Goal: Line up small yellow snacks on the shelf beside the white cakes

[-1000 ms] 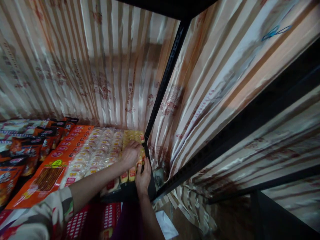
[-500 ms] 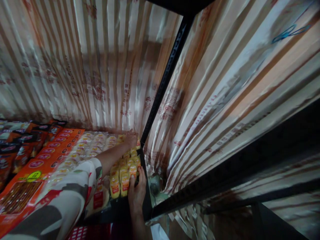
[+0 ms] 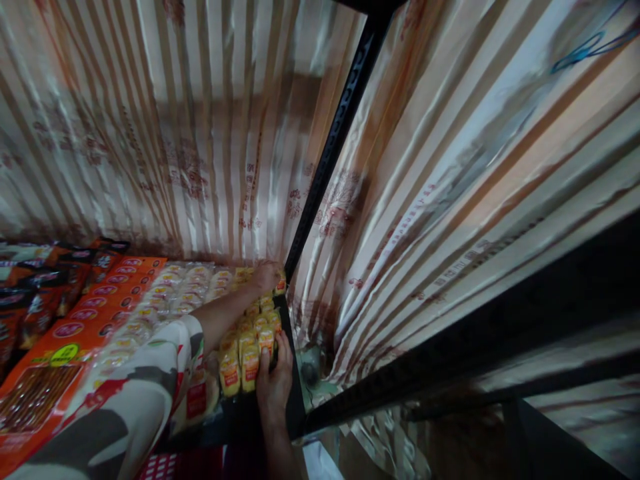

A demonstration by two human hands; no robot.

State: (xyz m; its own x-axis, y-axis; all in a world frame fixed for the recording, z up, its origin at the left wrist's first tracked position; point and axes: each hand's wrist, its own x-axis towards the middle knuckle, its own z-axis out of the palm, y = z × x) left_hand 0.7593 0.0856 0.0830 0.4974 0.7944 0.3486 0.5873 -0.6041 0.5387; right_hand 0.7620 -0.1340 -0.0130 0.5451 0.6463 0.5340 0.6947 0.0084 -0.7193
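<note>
Yellow snack cakes in clear wrappers with red labels point(image 3: 249, 370) stand in packed rows at the right end of a dark shelf point(image 3: 235, 420). My left hand point(image 3: 267, 275) reaches across to the back corner, its fingers curled at a wrapped cake point(image 3: 281, 283) beside the post; the fingertips are partly hidden. Nearer the front, my right hand point(image 3: 277, 387) has its thumb and fingers around the outer side of a wrapped cake point(image 3: 266, 339) at the row's right edge. A paler round packet with a red label point(image 3: 196, 398) lies left of the front cakes, under my left forearm.
White wrapped snacks point(image 3: 193, 287), an orange display sheet of snack sticks point(image 3: 65, 353) and dark orange bags point(image 3: 45, 300) lie to the left. A black perforated post point(image 3: 333, 147) rises at the corner. Striped sheeting point(image 3: 215, 133) hangs behind. A red basket point(image 3: 157, 467) is below.
My left hand has come down slightly and to the right, onto the cake in the back corner. My right hand has hardly moved. The view has shifted a little.
</note>
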